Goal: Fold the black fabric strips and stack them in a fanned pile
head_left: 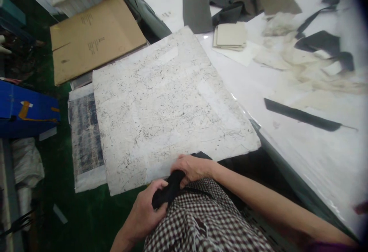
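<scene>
Two bare hands share one black fabric piece (169, 188), held over the person's lap, just off the near edge of the speckled white sheet (172, 106). On my feed, the left grip (143, 210) is clenched around its lower end, with the fingers wrapped over it, and the right grip (193, 168) is closed on its upper end, with the fingers curling down across the top. I can't tell how much of the piece is hidden in the palms. A dark edge (201, 155) shows just past the right hand, against the sheet; I can't tell whether it belongs to the same piece. Below the hands lies a brown-and-white checked garment (201, 221). I'd judge that soft cloth like this handles best with both grips firm and close together, so it doesn't slip or twist. Farther out, a dark-streaked sheet (86, 137) sticks out to the left from under the white one, and a cardboard sheet (97, 37) sits beyond it. On the right, the white tabletop (304, 160) carries a long black strip (301, 114), a stack of beige card pieces (230, 35) and a grey rectangle (197, 6). Green flooring (86, 210) shows at near left.
</scene>
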{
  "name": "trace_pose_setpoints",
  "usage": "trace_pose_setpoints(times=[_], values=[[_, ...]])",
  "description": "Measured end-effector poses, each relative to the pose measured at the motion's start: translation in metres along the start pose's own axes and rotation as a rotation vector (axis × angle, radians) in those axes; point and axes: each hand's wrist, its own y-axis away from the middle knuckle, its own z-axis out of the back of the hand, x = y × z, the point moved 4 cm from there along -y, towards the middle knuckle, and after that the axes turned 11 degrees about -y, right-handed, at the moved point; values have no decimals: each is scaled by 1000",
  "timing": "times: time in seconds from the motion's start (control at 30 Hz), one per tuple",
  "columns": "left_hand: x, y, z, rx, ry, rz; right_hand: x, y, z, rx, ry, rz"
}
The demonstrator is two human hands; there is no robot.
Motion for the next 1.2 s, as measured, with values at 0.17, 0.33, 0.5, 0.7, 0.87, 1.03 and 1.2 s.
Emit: trace_pose_setpoints(times=[0.17, 0.33, 0.5, 0.7, 0.87, 1.03, 1.2], values=[[8, 4, 23, -2, 146, 96, -13, 32, 33, 87, -171, -280], [39, -6, 46, -197, 298, 177, -22, 60, 62, 105, -395, -364], [82, -44, 61, -333, 390, 263, -29, 38, 83, -182, -469, -323], [128, -86, 73, -351, 303, 311, -44, -10, 91, -524, -223, -358], [157, -97, 71, -338, 52, 317, -54, -33, 83, -683, 20, -422], [142, -94, 73, -554, -492, 185, -52, -31, 70, -818, 243, -431], [78, -112, 58, -577, -511, -102, -47, -18, 58, -928, 301, -418]])
